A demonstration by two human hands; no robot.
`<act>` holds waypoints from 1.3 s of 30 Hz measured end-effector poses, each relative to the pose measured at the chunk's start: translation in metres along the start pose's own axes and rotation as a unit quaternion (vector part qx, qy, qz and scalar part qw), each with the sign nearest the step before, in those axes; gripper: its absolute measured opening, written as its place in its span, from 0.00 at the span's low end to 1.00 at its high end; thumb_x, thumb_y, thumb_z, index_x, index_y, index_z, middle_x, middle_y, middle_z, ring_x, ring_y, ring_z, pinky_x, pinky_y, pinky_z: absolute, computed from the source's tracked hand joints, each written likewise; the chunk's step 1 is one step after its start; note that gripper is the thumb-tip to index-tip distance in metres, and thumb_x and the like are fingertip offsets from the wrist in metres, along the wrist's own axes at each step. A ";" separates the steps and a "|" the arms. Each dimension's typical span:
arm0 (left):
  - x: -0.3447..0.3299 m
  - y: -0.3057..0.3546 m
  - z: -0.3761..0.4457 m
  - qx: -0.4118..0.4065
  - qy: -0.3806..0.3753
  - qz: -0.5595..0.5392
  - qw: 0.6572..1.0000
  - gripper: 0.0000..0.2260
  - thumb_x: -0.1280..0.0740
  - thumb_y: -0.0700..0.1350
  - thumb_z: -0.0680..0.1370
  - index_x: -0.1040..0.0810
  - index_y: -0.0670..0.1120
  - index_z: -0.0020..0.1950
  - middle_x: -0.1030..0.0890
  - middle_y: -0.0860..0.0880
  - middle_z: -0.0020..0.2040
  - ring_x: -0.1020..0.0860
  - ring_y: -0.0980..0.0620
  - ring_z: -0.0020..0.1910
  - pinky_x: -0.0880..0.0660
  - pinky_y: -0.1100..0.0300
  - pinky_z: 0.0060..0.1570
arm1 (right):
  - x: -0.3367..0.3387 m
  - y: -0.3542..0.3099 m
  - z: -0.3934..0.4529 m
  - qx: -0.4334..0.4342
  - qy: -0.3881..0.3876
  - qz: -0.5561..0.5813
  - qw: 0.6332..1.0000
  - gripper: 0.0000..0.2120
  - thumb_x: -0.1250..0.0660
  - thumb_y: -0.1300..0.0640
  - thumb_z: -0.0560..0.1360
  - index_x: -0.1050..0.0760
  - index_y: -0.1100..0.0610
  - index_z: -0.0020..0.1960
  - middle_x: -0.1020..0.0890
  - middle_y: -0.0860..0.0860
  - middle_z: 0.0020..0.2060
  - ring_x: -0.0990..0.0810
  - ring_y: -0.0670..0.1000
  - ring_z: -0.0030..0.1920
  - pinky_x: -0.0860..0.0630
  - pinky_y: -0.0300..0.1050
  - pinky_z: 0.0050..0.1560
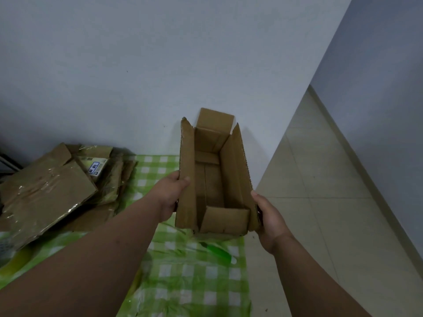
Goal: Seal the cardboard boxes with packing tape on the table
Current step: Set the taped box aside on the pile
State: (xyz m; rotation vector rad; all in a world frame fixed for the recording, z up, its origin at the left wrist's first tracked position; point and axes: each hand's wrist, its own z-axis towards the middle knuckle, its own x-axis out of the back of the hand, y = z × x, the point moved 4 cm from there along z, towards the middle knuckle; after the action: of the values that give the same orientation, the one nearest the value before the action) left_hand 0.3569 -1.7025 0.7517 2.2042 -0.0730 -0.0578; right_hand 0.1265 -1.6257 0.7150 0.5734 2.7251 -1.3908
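Cardboard box (215, 177), flaps up, held over green-check cloth (183, 282) near table's right edge. Left hand (170, 194) grips left wall, thumb over rim; right hand (269, 216) clasps right wall. Flattened taped boxes (52, 186) piled at left w/ blue-white label (97, 168), text unreadable. Green tool (217, 251), maybe a cutter, lies below box.

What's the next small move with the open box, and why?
Probably fold the near short flap down first: the brown cardboard box has all four flaps standing open, and both hands, left hand and right hand, grip its long sides above the green checked tablecloth.
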 end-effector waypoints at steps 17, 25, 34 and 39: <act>-0.013 0.001 0.033 -0.031 -0.049 0.092 0.994 0.18 0.41 0.50 0.83 0.33 0.63 0.73 0.25 0.52 0.68 0.25 0.45 0.64 0.25 0.46 0.61 | -0.011 0.017 -0.005 0.100 0.070 -0.081 0.989 0.20 0.36 0.54 0.80 0.29 0.47 0.72 0.21 0.46 0.63 0.23 0.47 0.62 0.26 0.49 0.65; -0.018 -0.002 0.021 -0.003 -0.105 0.103 0.989 0.25 0.36 0.51 0.82 0.40 0.61 0.77 0.37 0.54 0.77 0.37 0.49 0.75 0.29 0.42 0.66 | -0.021 0.021 -0.014 0.098 0.087 -0.098 0.986 0.22 0.39 0.49 0.81 0.34 0.44 0.75 0.27 0.46 0.69 0.28 0.49 0.67 0.30 0.54 0.70; -0.019 -0.022 0.004 0.070 -0.123 0.169 0.975 0.30 0.31 0.53 0.78 0.40 0.61 0.76 0.29 0.52 0.69 0.30 0.44 0.69 0.25 0.41 0.57 | -0.014 0.025 -0.021 0.055 0.128 -0.098 0.985 0.26 0.39 0.42 0.80 0.40 0.42 0.77 0.31 0.46 0.72 0.31 0.51 0.70 0.33 0.59 0.71; -0.021 -0.029 0.003 0.090 -0.108 0.103 0.985 0.14 0.40 0.48 0.83 0.31 0.57 0.69 0.22 0.51 0.58 0.22 0.46 0.56 0.22 0.49 0.46 | -0.021 0.018 -0.016 0.083 0.125 -0.096 0.984 0.20 0.43 0.50 0.83 0.34 0.45 0.74 0.28 0.46 0.70 0.30 0.51 0.69 0.32 0.56 0.71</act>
State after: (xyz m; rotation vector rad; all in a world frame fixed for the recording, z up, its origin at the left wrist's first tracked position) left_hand 0.3371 -1.6861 0.7270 2.3506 -0.4422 -0.1808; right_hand 0.1541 -1.6094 0.7143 0.5388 2.9456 -1.7138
